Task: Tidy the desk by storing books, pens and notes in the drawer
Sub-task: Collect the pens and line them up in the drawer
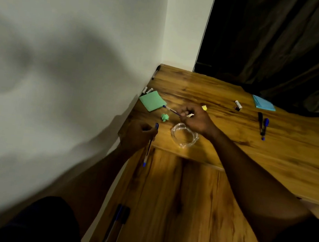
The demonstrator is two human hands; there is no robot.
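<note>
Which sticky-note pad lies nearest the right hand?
The green pad near the wall, just beyond the right hand; the blue pad lies far across the desk by the curtain.

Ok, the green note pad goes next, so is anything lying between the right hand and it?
Only the pen the right hand itself grips, pointing toward the green note pad; the crumpled green paper lies just beside that line.

The desk is glossy, strongly grained wood, the green note pad matt paper (one scrap crumpled), the bowl clear shiny plastic, the curtain dark folded cloth.
</note>
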